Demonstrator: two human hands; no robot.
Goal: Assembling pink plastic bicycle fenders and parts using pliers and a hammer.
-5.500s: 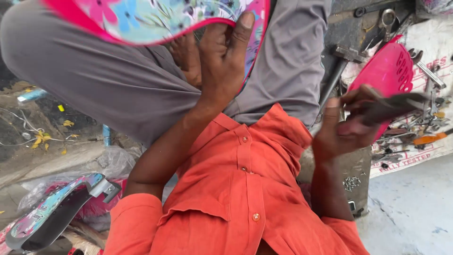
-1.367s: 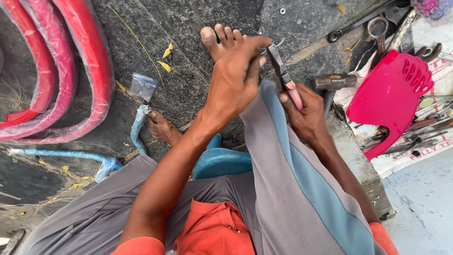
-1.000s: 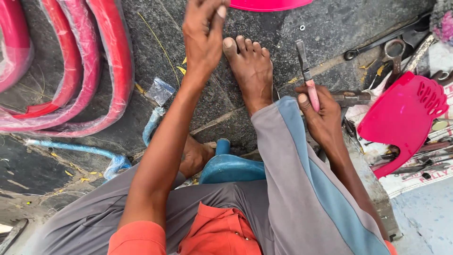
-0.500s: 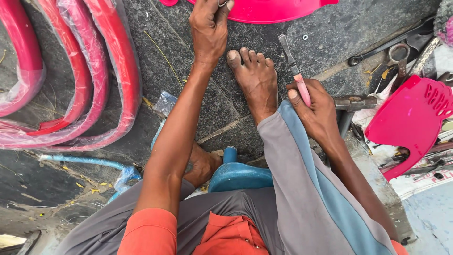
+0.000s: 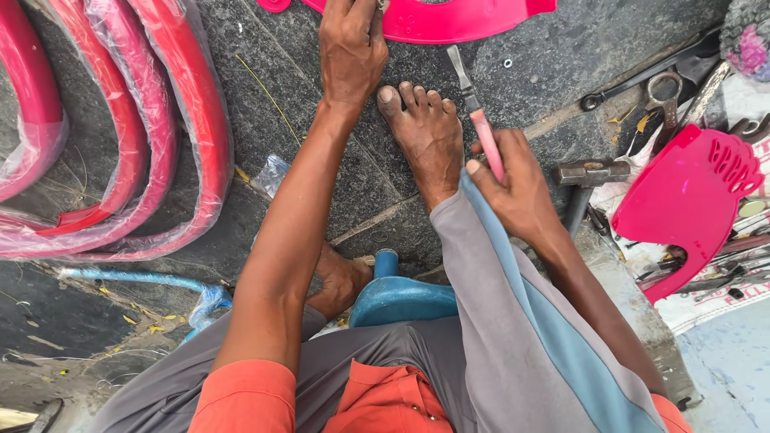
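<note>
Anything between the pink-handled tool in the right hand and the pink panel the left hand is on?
Nothing visible does. The right hand holds the pink-handled tool with its metal tip aimed at the pink panel, and only bare dark floor lies between. The bare foot sits just beside that line; the left hand rests on the panel.

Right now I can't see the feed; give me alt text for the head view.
Seen from above, a seated person's left hand grips the edge of a pink plastic panel on dark stone floor, while the right hand holds a pink-handled screwdriver blade-up beside a bare foot. Plastic-wrapped red curved strips lie left; a hammer and another pink panel right.
</note>
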